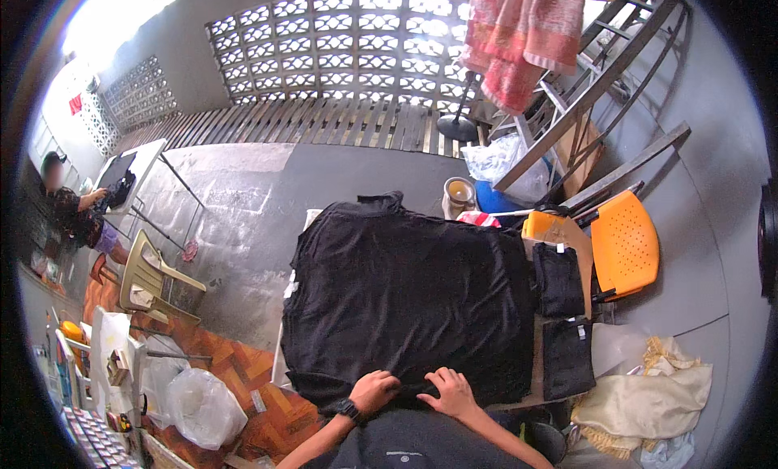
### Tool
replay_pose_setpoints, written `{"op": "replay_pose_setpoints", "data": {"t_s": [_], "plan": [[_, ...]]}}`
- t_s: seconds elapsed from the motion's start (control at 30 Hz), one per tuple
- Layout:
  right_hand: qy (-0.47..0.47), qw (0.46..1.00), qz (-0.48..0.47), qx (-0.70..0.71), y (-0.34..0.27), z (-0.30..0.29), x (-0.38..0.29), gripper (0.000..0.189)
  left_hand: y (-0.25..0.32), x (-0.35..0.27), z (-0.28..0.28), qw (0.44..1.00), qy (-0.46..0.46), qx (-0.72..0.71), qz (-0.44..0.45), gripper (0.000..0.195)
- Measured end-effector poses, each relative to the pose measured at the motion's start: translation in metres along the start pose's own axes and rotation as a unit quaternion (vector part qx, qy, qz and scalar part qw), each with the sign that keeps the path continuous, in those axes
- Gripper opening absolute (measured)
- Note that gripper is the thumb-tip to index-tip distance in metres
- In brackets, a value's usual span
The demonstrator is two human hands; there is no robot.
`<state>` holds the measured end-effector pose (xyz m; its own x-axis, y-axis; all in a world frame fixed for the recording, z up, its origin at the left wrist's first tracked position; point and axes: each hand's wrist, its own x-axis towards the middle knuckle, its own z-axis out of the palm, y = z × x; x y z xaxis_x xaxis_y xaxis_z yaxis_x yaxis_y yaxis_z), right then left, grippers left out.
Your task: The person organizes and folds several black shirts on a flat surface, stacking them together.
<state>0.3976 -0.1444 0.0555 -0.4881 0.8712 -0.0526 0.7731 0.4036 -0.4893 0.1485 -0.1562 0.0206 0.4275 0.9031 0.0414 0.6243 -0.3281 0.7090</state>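
A large black garment [413,292] lies spread over a table before me, its collar at the far edge. My left hand [374,391], with a dark watch on the wrist, touches the garment's near edge, fingers bent over the fabric. Just right of it, my right hand [448,391] rests on the same edge, thumb and fingers apart. Whether the left fingers pinch the cloth cannot be made out. Two folded black garments with white tags, one farther [558,280] and one nearer [568,359], lie at the table's right side. A small white tag [292,285] shows at the garment's left edge.
An orange chair [626,244] stands to the right, near a wooden ladder [589,86] and a beige cloth [644,402]. Pink towels [526,37] hang above. On the left are a plastic chair [149,274], clear plastic bags [203,408] and a person [76,207] at another table [143,171].
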Motion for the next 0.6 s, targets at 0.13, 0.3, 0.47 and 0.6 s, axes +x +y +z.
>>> {"op": "replay_pose_setpoints", "data": {"t_s": [0.13,0.3,0.47,0.6], "plan": [[0.017,0.999,-0.026,0.024,-0.027,0.018,0.032,0.027,-0.002,0.010,-0.024,0.999,-0.017,-0.021,-0.025,0.020],[-0.040,0.997,-0.003,0.063,-0.024,0.046,0.035,0.014,-0.005,0.017,-0.041,0.997,-0.061,-0.034,0.021,0.027],[-0.086,0.996,0.014,0.005,-0.036,0.051,0.020,0.023,-0.032,0.013,-0.023,0.974,-0.182,0.101,0.095,0.034],[-0.052,0.998,-0.036,-0.009,-0.033,0.050,0.013,0.019,-0.027,0.009,-0.020,0.976,-0.161,0.101,0.103,0.030]]}}
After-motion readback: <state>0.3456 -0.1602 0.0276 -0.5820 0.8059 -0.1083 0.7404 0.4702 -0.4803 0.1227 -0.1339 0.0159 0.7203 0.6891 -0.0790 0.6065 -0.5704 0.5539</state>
